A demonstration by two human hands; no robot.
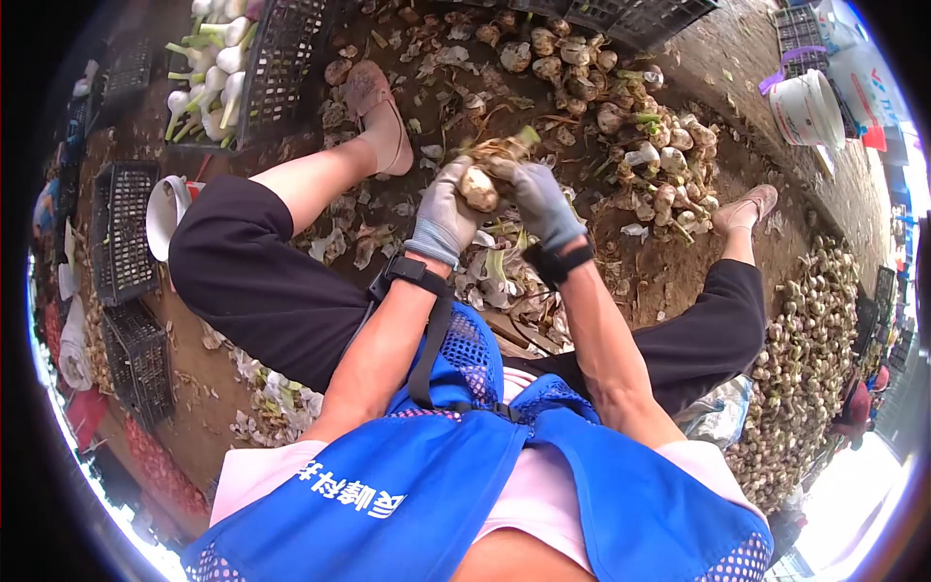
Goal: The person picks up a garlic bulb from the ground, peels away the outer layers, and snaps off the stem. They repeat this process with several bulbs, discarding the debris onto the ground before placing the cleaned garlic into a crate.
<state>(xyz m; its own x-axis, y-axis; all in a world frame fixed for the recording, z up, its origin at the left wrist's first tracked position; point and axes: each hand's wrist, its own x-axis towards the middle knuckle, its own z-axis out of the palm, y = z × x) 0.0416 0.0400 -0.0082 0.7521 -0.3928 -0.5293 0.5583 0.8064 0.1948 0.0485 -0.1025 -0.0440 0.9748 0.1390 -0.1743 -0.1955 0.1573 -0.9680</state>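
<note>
My left hand [446, 210], in a grey-white work glove, is closed around a garlic bulb [478, 189] in front of my body. The pale bulb shows between the fingers. Dry brown leaves and a greenish stalk [527, 138] rise above it. My right hand [546, 202], gloved too and a little blurred, has its fingers curled in against the garlic's dry leaves beside the bulb. Its fingertips are partly hidden. Beneath both hands, peeled garlic skins [499, 276] cover the ground.
A heap of untrimmed garlic [669, 175] lies ahead to the right. Cleaned garlic with stalks [208, 82] fills a black crate [276, 73] at upper left. A white bucket [167, 215] stands left, another bucket [807, 109] upper right. More garlic [810, 359] is piled at right.
</note>
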